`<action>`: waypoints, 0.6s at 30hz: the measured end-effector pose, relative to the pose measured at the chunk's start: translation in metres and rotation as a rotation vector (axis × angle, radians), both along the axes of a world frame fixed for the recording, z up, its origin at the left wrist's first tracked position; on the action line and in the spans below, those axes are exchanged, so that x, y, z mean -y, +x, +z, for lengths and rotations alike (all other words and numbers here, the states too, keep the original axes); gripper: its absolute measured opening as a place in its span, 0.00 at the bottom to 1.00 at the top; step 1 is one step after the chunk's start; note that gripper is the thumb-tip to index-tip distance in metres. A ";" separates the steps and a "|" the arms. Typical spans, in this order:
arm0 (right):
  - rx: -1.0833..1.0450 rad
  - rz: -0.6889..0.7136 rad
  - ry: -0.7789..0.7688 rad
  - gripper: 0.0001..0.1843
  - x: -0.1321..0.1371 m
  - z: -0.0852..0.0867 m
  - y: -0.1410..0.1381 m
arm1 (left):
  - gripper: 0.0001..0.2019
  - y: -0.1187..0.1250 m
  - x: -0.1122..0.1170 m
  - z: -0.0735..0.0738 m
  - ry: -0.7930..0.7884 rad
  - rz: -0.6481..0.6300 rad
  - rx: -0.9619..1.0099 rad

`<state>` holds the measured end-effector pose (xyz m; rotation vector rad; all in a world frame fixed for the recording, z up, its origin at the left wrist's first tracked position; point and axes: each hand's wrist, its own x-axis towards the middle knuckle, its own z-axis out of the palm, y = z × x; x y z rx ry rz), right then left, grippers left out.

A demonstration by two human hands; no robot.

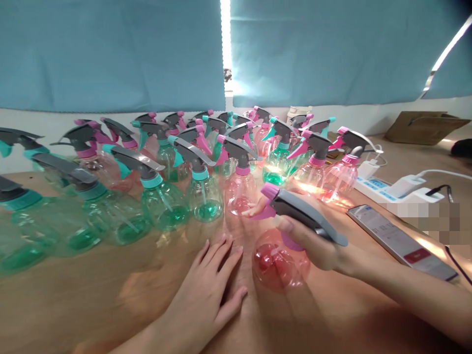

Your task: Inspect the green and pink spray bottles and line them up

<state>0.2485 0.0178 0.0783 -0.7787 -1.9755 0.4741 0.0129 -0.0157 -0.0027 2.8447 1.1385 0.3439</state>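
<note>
The pink spray bottle [275, 263] is held by the right hand [317, 248], which is closed around its neck below the grey spray head [300, 209]. A finger is extended along the pink trigger [263, 214], though how firmly the trigger is pressed cannot be told. From the right hand, the body of the bottle is seen to the left and below. The long axis, from spray head to base, appears to be tilted, with the base set toward the left; whether the base is touched to the worktop [147, 309] cannot be made out. The pink nozzle [270, 191] is pointed away from the wearer and to the left, toward the standing bottles.

The left hand [214, 278] is laid flat on the worktop, palm down, fingers spread and nothing gripped. It is placed just left of the held bottle, its thumb directed toward the bottle's body but kept apart from it. The right hand is thus the nearer one, being in contact. Beyond both hands, the closest upright bottles are a pink-collared one [241, 194] and a green one [207, 204], while a smartphone [401, 246] is found beside the right forearm.
</note>
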 end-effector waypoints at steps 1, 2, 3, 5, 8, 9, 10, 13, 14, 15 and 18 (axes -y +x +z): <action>-0.007 0.009 -0.017 0.16 0.001 -0.001 0.000 | 0.27 0.000 0.000 0.000 -0.003 0.002 -0.003; -0.013 0.017 -0.037 0.14 0.001 -0.002 0.000 | 0.27 0.000 0.000 0.001 -0.005 0.005 -0.007; -0.018 0.022 -0.056 0.13 0.002 -0.003 0.000 | 0.27 0.000 0.000 0.001 -0.006 0.008 -0.008; -0.029 0.023 -0.079 0.13 0.002 -0.006 0.001 | 0.26 0.000 0.001 0.001 -0.008 0.009 -0.002; -0.056 0.035 -0.076 0.15 0.001 -0.010 0.002 | 0.26 -0.001 0.000 0.002 -0.011 0.001 0.007; -0.061 0.043 -0.081 0.16 0.000 -0.011 0.003 | 0.25 -0.001 0.000 0.002 -0.009 -0.002 0.004; -0.064 0.044 -0.089 0.17 -0.001 -0.012 0.003 | 0.25 -0.001 0.000 0.002 -0.006 -0.003 -0.002; -0.070 0.043 -0.084 0.17 -0.002 -0.013 0.004 | 0.25 -0.001 -0.001 0.000 0.001 -0.006 -0.019; -0.068 0.045 -0.079 0.17 -0.002 -0.013 0.004 | 0.26 -0.001 -0.001 -0.001 0.004 -0.007 -0.017; -0.068 0.047 -0.072 0.16 -0.001 -0.013 0.004 | 0.26 -0.001 -0.001 -0.002 0.007 -0.008 -0.010; -0.048 0.041 -0.082 0.16 0.000 -0.010 0.003 | 0.26 -0.001 -0.001 -0.002 0.001 -0.005 0.011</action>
